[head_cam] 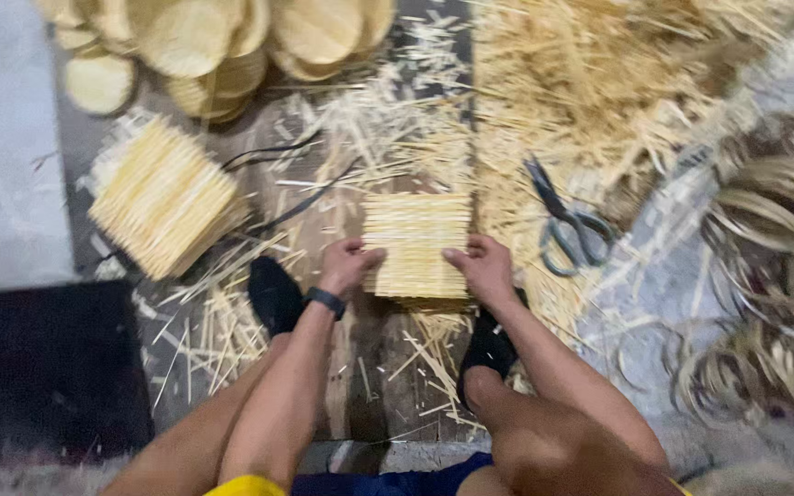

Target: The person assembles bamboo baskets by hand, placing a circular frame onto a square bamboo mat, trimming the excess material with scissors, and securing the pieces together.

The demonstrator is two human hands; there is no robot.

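Head view: we grip a square stack of pale bamboo strips [415, 243], left hand [346, 266] and right hand [482, 266] fingers closed on its sides, on the floor.

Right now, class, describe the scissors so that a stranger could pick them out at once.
Start at the big heap of pale straw-like strips filling the upper right of the floor. At its lower edge, right of the square stack gripped by both hands, lie the scissors. They alone are dark grey metal, with looped handles.
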